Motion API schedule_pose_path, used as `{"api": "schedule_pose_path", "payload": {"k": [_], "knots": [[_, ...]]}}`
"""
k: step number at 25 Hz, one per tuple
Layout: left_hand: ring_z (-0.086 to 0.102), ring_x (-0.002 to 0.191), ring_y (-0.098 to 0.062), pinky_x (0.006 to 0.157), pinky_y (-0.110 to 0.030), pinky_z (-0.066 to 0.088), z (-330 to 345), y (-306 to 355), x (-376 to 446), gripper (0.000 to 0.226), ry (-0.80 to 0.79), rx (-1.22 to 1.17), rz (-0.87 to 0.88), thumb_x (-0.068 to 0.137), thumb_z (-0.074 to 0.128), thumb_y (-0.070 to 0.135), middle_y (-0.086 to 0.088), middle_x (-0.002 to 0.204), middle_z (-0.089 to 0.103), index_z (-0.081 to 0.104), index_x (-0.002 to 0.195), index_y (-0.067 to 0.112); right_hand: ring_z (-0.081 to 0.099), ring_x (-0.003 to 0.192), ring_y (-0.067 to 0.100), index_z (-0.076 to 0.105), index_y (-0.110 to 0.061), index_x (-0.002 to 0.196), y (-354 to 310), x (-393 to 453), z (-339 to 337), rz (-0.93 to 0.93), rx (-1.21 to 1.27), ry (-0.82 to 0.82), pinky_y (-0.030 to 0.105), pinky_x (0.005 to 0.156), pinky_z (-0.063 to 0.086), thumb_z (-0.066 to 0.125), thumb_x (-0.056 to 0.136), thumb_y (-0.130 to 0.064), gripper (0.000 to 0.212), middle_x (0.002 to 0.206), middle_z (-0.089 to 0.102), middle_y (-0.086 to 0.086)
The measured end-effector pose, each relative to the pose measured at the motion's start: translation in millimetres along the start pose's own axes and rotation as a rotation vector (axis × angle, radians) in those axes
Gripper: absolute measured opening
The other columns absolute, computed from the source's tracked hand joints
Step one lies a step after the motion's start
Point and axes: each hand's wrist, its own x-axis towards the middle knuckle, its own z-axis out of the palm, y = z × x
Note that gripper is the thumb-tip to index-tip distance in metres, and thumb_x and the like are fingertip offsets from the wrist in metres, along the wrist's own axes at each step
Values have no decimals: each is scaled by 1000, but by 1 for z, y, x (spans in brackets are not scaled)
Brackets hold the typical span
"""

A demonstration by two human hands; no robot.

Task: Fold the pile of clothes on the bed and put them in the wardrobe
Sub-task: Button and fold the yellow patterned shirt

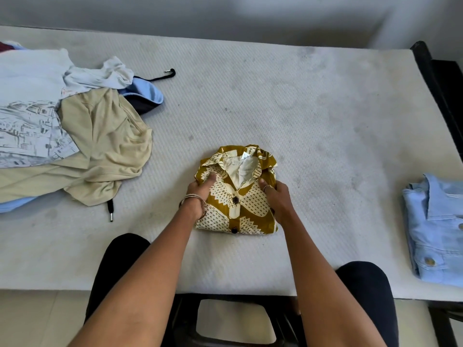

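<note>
Mustard-and-cream patterned shirt (238, 196), folded into a compact rectangle with its collar toward the far side and its dark buttons facing up, lies on the white mattress (300, 108) near the near edge, roughly in the middle of the scene. The left hand (200, 194) grips the shirt's left edge, thumb lying on top of the fabric and fingers tucked under the fold; a thin bangle (193, 200) circles that wrist. The right hand (275, 196) grips the right edge in the same way, its thumb on top, with a ring on it, and the rest of the fingers curled around the side of the fold.

At the far left of the mattress sits the unfolded pile of clothes (75, 126): a beige garment (107, 151) on top, a white printed shirt (27, 131) beside it, pale blue and white pieces behind, and black drawstrings trailing out from it. At the right edge, well apart from the hands, lies a folded light-blue denim shirt (436, 229). The person's dark-clad knees show at the near edge of the mattress.
</note>
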Motion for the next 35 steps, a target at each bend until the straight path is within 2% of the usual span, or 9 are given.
{"api": "schedule_pose_path", "payload": {"k": [2,5,8,10,15,19,27,31,35], "knots": [[65,89,-25,68,-30,52,-8,1,-6,56,-91,-25,10,82,65,56,-6,109,67,58,120,15,68,102,26,59,-17,121,2,-13,-9,-41,115,-105,48,87,57,55,97,-42,35,113,70,5],[67,93,-29,79,-41,55,-5,2,-26,52,-251,-64,-19,83,62,57,-9,111,69,57,119,19,67,105,22,54,-21,131,1,-35,-23,-119,153,-154,40,86,57,50,100,-38,35,118,69,1],[69,95,-32,75,-42,57,8,10,-51,43,-421,-78,-25,88,62,44,-15,111,70,57,122,18,66,103,18,53,-22,129,-7,-52,-50,-150,171,-122,31,77,55,48,101,-39,33,114,68,-4],[68,98,-36,74,-43,58,30,14,-68,42,-496,-94,13,88,66,28,-18,114,68,55,126,16,68,101,21,53,-22,128,-13,-64,-81,-164,213,-102,35,79,57,50,101,-38,32,113,69,-1],[67,97,-37,85,-53,54,141,11,-118,44,-517,-88,146,83,69,6,-17,113,68,56,124,16,69,102,35,53,-19,128,-2,-102,-206,-252,380,-25,53,84,56,62,93,-24,37,113,71,13],[67,89,-33,83,-54,54,264,-7,-177,26,-610,-67,90,89,62,4,-12,99,70,59,110,20,69,100,36,55,-22,125,22,-130,-330,-299,402,138,53,81,57,60,94,-13,32,112,71,14],[67,95,-31,83,-61,52,425,-24,-226,28,-752,-29,125,95,56,13,-7,107,68,53,116,31,66,106,22,50,-23,130,6,-117,-494,-340,35,370,40,84,56,57,99,-23,32,118,66,1],[65,94,-29,71,-47,54,448,-54,-213,49,-693,450,-24,87,68,35,-9,118,64,42,127,24,44,133,33,33,-17,147,42,-80,-526,-38,-408,518,50,108,39,53,97,-48,62,148,45,9],[63,92,-22,78,-41,51,441,-74,-195,52,-663,459,52,87,70,24,-6,121,62,37,126,25,45,129,36,37,-9,143,93,-72,-512,63,-342,588,45,105,37,59,94,-47,66,138,53,15]]}}
